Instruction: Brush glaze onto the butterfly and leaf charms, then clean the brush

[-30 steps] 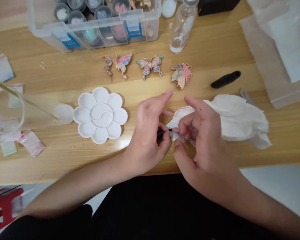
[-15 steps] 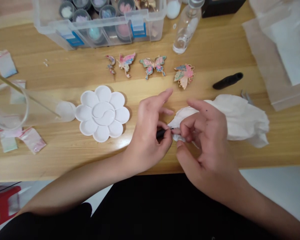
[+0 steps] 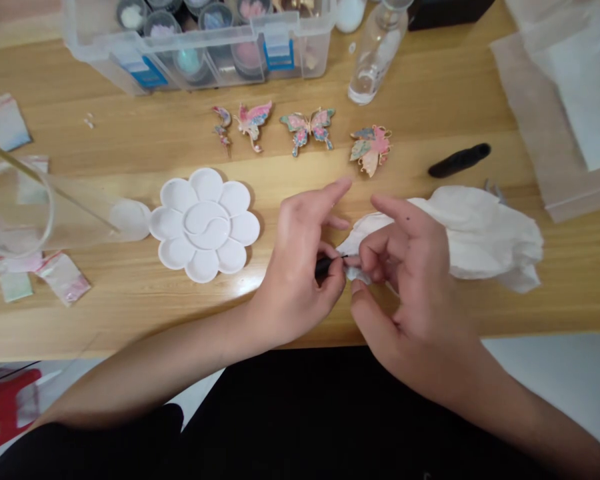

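My left hand [image 3: 303,260] is closed in a pinch around a short black pen-like tool [image 3: 323,267], whose thin dark tip points to the right. Facing it, my right hand [image 3: 405,273] has its fingers curled over a crumpled white tissue [image 3: 485,233], with the tool's tip close to its fingertips. Part of the tissue shows between that hand's thumb and fingers; the rest spreads to the right on the table. Just beyond the hands lie a colourful winged ornament [image 3: 371,149] and a butterfly ornament [image 3: 308,130].
A white flower-shaped palette [image 3: 207,227] sits left of my hands. A clear cup [image 3: 75,207] with a stick lies beside it. At the back stand a plastic box [image 3: 200,60] of small pots and a glass bottle [image 3: 375,60]. A black object [image 3: 459,160] lies right.
My hands keep nearly the same pose around the tool and tissue. The whole view has shifted slightly.
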The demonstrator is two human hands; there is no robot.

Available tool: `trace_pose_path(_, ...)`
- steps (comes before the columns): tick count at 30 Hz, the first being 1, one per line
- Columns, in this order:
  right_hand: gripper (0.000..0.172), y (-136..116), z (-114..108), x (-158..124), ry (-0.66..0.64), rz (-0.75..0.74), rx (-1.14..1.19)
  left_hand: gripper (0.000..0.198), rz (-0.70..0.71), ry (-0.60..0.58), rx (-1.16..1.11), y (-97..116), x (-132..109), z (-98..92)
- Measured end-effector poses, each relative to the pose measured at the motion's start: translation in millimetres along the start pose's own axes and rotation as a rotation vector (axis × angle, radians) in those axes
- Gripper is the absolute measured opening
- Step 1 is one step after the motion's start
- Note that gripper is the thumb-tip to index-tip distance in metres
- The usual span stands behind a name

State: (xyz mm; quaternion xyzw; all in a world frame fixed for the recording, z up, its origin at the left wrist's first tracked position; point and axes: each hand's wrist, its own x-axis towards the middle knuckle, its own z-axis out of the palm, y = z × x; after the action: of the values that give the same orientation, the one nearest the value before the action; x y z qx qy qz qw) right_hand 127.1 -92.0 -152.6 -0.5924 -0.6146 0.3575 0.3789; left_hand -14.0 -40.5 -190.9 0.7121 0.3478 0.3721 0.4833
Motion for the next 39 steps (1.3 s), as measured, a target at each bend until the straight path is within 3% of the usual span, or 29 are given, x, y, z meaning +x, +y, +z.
trace_pose_path(13, 0.065, -2.8, -4.1, -2.7, 0.031, 0.067, 0.027, 0.077, 0.033, -0.015, 0.050, -0.6, -0.2, 0.0)
trace_pose_path(26, 0.064, -6.4, -3.6, 1.2, -0.014, 0.022, -0.064, 0.069, 0.149, -0.019, 0.077, -2.2, -0.4, -0.1)
trace_pose_path(31, 0.062, -5.0, -3.8, 0.0, 0.030, 0.038, 0.007, 0.067, 0.143, -0.035, 0.128, -1.7, -1.2, 0.9)
trace_pose_path(39, 0.067, -8.9, -1.3, 6.2, -0.033, -0.013, -0.081, 0.072, 0.141, -0.035, 0.110, -2.2, -6.4, 1.3)
